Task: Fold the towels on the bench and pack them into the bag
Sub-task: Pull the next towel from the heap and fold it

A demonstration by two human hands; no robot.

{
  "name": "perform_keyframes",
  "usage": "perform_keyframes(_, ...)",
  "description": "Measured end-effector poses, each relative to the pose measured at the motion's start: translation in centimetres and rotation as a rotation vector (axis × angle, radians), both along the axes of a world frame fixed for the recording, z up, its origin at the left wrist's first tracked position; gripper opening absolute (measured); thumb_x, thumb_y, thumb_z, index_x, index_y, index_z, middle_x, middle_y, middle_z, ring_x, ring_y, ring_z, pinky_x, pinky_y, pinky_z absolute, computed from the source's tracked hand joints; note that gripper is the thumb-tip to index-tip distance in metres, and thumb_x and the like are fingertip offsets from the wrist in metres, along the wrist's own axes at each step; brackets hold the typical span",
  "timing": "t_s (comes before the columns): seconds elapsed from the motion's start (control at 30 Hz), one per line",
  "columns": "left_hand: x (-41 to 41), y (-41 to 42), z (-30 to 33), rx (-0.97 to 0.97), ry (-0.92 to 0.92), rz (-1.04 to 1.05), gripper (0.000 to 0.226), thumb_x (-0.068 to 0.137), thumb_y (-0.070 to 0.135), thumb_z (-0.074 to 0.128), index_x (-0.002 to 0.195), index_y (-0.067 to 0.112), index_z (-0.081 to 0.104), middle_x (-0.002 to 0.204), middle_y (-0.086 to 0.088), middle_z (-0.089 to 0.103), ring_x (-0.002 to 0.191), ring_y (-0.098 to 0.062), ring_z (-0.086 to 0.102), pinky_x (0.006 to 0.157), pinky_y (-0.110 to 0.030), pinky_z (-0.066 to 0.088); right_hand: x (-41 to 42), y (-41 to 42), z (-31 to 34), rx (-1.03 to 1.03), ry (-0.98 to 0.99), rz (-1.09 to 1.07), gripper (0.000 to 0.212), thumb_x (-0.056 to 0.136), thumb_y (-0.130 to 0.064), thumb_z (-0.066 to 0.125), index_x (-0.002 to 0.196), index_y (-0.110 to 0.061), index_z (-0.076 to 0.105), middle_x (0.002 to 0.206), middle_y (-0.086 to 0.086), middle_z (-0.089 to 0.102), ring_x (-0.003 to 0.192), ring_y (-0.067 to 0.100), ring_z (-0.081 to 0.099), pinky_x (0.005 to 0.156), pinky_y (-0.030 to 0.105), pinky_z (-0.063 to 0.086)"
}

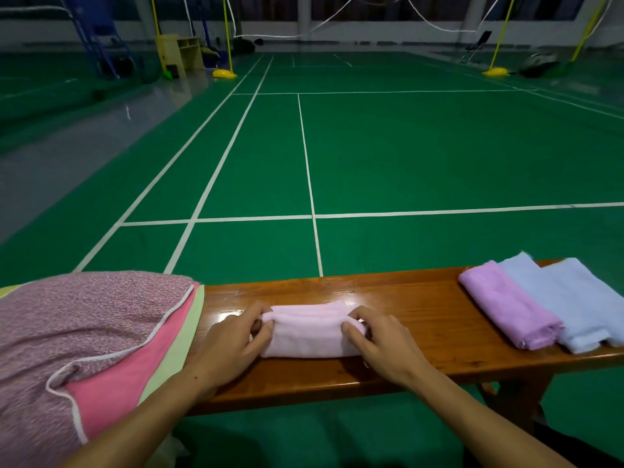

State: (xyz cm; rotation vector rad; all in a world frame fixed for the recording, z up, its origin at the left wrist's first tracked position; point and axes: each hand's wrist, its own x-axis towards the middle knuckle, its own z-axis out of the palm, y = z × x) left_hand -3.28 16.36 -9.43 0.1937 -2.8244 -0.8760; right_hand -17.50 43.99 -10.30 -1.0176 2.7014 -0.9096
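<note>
Pink towel between both hands

a pale pink towel on the glossy orange-brown bench. beside it a lilac towel and a light blue one. the bag is mauve speckled print, white piping, with pink and light green bands. green floor, white lines.

Folded pale pink towel mid-bench

An indoor badminton hall: green court floor with white lines, nets on yellow posts.
</note>
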Motion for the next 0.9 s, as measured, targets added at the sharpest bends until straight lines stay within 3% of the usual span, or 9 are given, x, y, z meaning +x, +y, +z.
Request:
perform_keyframes(0.13,-0.1,0.5,0.1,0.005,0.018,0.059,0.017,0.108,0.047,0.046,0.094,0.039,0.049,0.077,0.020,0.063,0.064,-0.009,0.056,0.054,-0.026,0.034,-0.1,-0.4,-0.1,-0.013,-0.021,-0.044,0.041,0.103,-0.065,0.039,0.111,-0.033,0.063,0.087,-0.014,0.068,0.080,0.006,0.063,0.074,0.042,0.057)
perform_keyframes(0.3,-0.8,1.0,0.0,0.012,-0.054,0.164,0.018,0.107,0.050,0.049,0.104,0.035,0.057,0.059,0.016,0.057,0.060,-0.002,0.054,0.055,-0.026,0.033,-0.6,-1.6,-1.1,0.012,-0.100,-0.116,0.034,0.101,-0.063,0.047,0.103,-0.033,0.063,0.088,-0.014,0.068,0.080,0.007,0.065,0.073,0.043,0.061)
perform_keyframes(0.4,-1.3,1.1,-0.2,-0.102,-0.121,0.222,0.018,0.106,0.054,0.049,0.104,0.038,0.056,0.070,0.015,0.061,0.068,-0.002,0.057,0.056,-0.025,0.038,-0.8,-2.0,-1.5,0.063,-0.056,-0.194,0.037,0.096,-0.068,0.055,0.098,-0.031,0.063,0.083,-0.015,0.068,0.075,0.007,0.064,0.066,0.038,0.060)
perform_keyframes(0.53,-1.8,0.5,-0.5,-0.287,-0.174,0.289,0.024,0.104,0.057,0.050,0.095,0.037,0.057,0.079,0.015,0.064,0.072,-0.001,0.059,0.067,-0.031,0.057,-1.4,-1.8,-1.0,0.211,0.090,-0.282,0.051,0.089,-0.081,0.055,0.088,-0.030,0.062,0.075,-0.015,0.064,0.069,0.005,0.061,0.058,0.027,0.050)
perform_keyframes(0.63,-1.5,0.4,-0.2,-0.266,-0.076,0.282,0.020,0.101,0.056,0.057,0.095,0.037,0.055,0.089,0.019,0.065,0.074,0.000,0.059,0.061,-0.022,0.047,-1.6,-1.4,-0.5,0.276,0.153,-0.308,0.057,0.089,-0.084,0.051,0.084,-0.029,0.063,0.071,-0.015,0.063,0.065,0.004,0.059,0.061,0.028,0.055)
perform_keyframes(0.7,-1.3,0.5,0.0,-0.278,0.017,0.250,0.017,0.100,0.054,0.059,0.105,0.038,0.056,0.103,0.022,0.064,0.085,-0.001,0.060,0.064,-0.022,0.046,-1.1,-1.6,0.3,0.255,0.248,-0.299,0.050,0.094,-0.079,0.049,0.096,-0.031,0.064,0.083,-0.014,0.069,0.071,0.004,0.061,0.059,0.024,0.049)
perform_keyframes(0.73,-1.2,0.7,-0.2,-0.291,0.063,0.221,0.018,0.100,0.054,0.060,0.110,0.038,0.058,0.109,0.021,0.064,0.093,-0.002,0.061,0.070,-0.025,0.051,-0.7,-1.9,0.5,0.223,0.313,-0.276,0.046,0.098,-0.073,0.049,0.105,-0.030,0.064,0.092,-0.013,0.071,0.078,0.006,0.062,0.062,0.022,0.047)
perform_keyframes(0.8,-1.1,1.2,-0.6,-0.278,0.126,0.152,0.026,0.102,0.053,0.059,0.120,0.035,0.063,0.122,0.016,0.066,0.109,-0.007,0.062,0.087,-0.030,0.056,0.3,-2.6,0.7,0.159,0.431,-0.163,0.043,0.104,-0.061,0.046,0.122,-0.026,0.064,0.115,-0.008,0.070,0.103,0.011,0.060,0.084,0.024,0.050)
perform_keyframes(0.9,-1.2,2.6,-1.2,-0.317,0.087,0.049,0.044,0.105,0.061,0.048,0.140,0.036,0.058,0.144,0.015,0.059,0.132,-0.007,0.052,0.110,-0.031,0.042,2.1,-3.7,-0.1,0.163,0.514,0.116,0.051,0.108,-0.056,0.036,0.143,-0.023,0.056,0.148,0.001,0.057,0.142,0.022,0.045,0.121,0.044,0.038)
